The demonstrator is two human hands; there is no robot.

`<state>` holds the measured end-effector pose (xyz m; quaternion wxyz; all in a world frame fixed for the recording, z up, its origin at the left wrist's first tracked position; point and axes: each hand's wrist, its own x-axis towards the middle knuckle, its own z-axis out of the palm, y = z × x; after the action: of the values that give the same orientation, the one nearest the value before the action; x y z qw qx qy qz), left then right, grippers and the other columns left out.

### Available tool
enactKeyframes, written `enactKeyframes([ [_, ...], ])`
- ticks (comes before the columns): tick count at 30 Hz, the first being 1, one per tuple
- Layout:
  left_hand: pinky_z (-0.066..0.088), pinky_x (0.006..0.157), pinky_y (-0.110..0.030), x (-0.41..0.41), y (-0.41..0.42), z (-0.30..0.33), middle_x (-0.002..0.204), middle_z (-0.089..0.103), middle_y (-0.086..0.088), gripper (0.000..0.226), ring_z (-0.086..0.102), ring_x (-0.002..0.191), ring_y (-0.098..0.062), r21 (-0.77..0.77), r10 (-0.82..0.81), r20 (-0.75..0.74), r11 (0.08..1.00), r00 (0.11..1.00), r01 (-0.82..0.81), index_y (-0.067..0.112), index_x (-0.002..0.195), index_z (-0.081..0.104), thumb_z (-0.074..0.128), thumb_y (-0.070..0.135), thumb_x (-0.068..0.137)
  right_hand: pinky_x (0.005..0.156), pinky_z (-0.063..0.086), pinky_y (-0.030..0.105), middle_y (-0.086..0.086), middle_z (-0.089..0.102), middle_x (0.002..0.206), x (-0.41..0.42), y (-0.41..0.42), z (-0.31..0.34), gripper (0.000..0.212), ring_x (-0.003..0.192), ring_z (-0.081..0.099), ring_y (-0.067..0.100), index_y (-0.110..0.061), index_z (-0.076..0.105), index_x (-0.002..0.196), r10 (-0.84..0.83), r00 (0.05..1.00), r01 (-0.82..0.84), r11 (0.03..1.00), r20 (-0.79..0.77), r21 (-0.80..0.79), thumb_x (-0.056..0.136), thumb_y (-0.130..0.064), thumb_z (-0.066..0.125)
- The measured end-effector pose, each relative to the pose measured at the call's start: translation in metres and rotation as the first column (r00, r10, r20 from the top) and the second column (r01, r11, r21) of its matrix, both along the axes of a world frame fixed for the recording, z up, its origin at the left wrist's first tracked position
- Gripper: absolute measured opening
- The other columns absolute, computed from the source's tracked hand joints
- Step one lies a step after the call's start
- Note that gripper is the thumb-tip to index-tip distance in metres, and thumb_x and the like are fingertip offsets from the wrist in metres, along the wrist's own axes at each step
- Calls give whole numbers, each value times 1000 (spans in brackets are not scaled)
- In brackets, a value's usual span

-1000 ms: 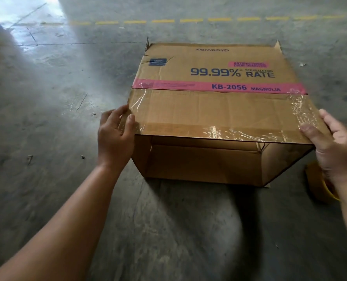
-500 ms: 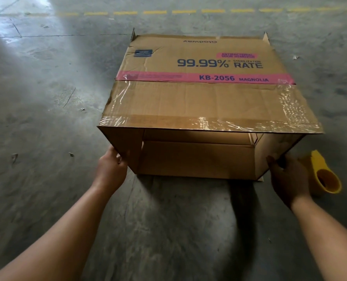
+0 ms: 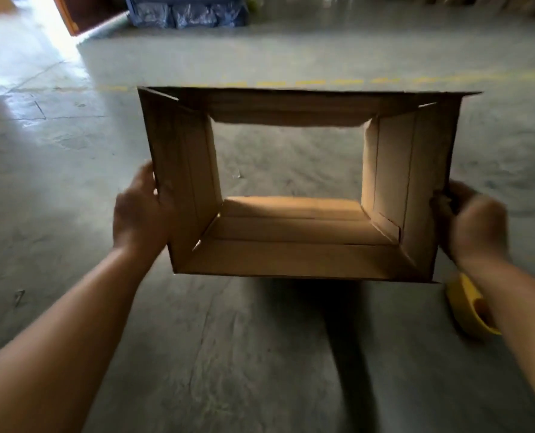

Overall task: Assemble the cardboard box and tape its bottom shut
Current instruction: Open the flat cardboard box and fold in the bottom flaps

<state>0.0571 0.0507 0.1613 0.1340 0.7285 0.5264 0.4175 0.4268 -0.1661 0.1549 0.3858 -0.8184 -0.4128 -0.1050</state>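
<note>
A person holds a brown corrugated cardboard box (image 3: 294, 239) off the grey concrete floor (image 3: 72, 151), turned so that its open mouth faces the camera and the floor beyond shows straight through it. The left hand (image 3: 141, 210) is clamped on the box's left wall with the fingers wrapped over the near edge; the right hand (image 3: 472, 223), blurred, grips the right wall the same way, so the two hands stand well apart with the box between them. Holding it by opposite walls appears to keep the sleeve squared open while it is turned, likely to bring the unsealed end round for folding. At the far end the flaps splay only partly inward and nothing closes the opening, so by this view the bottom is not yet taped. A yellow plastic tape dispenser (image 3: 469, 310) lies on the floor just beside the right forearm, probably parked within reach for the sealing step. No printing, brand or label can be read here: only the plain inner faces of the cardboard show. Blue wrapped bundles (image 3: 191, 12) sit against the far wall, near a bright doorway.
</note>
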Motion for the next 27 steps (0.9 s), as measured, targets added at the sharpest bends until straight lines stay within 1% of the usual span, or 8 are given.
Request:
enactKeyframes([
  [5,46,88,-46,-4,26,100,115,69,-23,41,61,107,-44,91,9,-188,996,982,9,15,135,55,50,19,95,51,43,37,23,56,64,24,28,105,33,58,50,37,-2,57,68,5,967,25,993,256,-114,83,-29,46],
  [9,49,78,-41,-8,46,156,114,69,-22,30,64,100,-40,-8,-24,-407,1000,913,22,12,120,66,54,20,93,53,42,34,23,58,64,37,46,161,39,56,48,33,-3,64,63,39,948,59,954,315,-295,78,-36,51],
  [12,50,61,-31,-12,55,176,102,72,-15,21,65,79,-29,-139,-63,-457,990,887,-1,15,105,73,61,22,90,54,49,36,20,65,66,45,53,182,39,58,57,33,-4,70,63,38,954,88,913,298,-399,74,-38,55],
  [17,60,70,-46,-16,56,170,82,71,-16,23,68,73,-33,-201,-73,-440,979,895,-19,7,88,76,64,26,86,55,51,37,14,65,56,44,58,186,34,56,60,30,-5,69,56,45,964,100,851,262,-515,79,-29,62],
  [20,58,62,-36,-16,51,159,82,71,-12,20,66,69,-28,-212,-62,-456,976,888,-41,12,85,75,62,27,85,52,47,34,1,58,45,41,55,169,39,53,58,25,-12,66,46,71,970,67,839,232,-539,82,-28,63],
  [23,55,55,-31,-11,42,155,82,72,-10,19,66,68,-25,-245,-90,-437,969,895,-22,14,89,74,61,27,85,58,51,35,6,67,58,40,51,154,31,59,61,25,-15,72,59,100,967,48,830,234,-556,84,-31,62],
  [25,59,57,-36,-9,35,155,86,72,-14,18,69,71,-28,-311,-130,-342,950,931,18,10,94,72,60,19,85,61,51,34,4,68,63,42,49,154,28,62,61,22,-17,74,64,96,970,49,819,222,-572,84,-32,61],
  [27,57,49,-32,-10,29,153,88,71,-19,15,70,71,-29,-443,-191,-170,891,967,99,8,98,69,59,10,88,62,51,34,4,67,66,43,50,156,26,65,60,20,-17,72,68,110,969,69,738,221,-671,86,-31,59],
])
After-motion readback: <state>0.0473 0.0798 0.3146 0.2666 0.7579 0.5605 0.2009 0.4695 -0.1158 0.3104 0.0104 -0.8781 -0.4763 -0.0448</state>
